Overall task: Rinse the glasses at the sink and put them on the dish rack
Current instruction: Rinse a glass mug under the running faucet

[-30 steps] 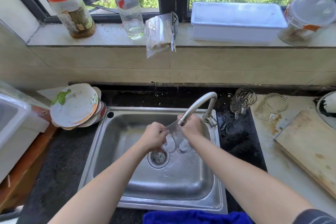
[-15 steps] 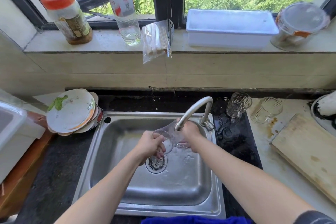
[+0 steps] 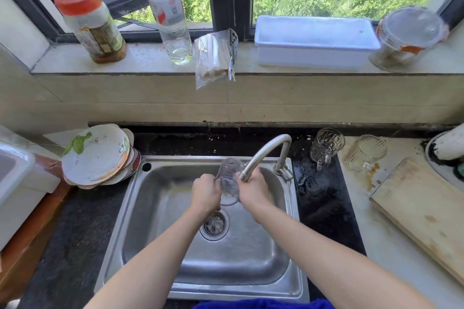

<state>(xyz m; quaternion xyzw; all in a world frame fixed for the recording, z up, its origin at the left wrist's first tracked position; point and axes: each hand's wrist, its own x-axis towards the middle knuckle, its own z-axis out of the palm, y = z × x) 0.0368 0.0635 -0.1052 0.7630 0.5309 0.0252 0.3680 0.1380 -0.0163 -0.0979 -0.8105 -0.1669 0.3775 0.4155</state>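
Clear glass (image 3: 227,178), tilted, held in both hands: left hand (image 3: 206,192) and right hand (image 3: 254,192) curl round its sides. It's just under the faucet (image 3: 266,148) spout, with the sink drain (image 3: 214,224) right below the grip.

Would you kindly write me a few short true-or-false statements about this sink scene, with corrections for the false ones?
1. The left hand and the right hand both hold a clear glass over the sink, beside the faucet spout. True.
2. The spare glasses stand left of the sink. False: the spare glasses are on the counter to its right.
3. A stack of dirty plates sits left of the sink. True.
4. The wooden cutting board lies in the sink. False: the wooden cutting board lies on the counter at far right.
5. A red-lidded jar stands on the windowsill. True.
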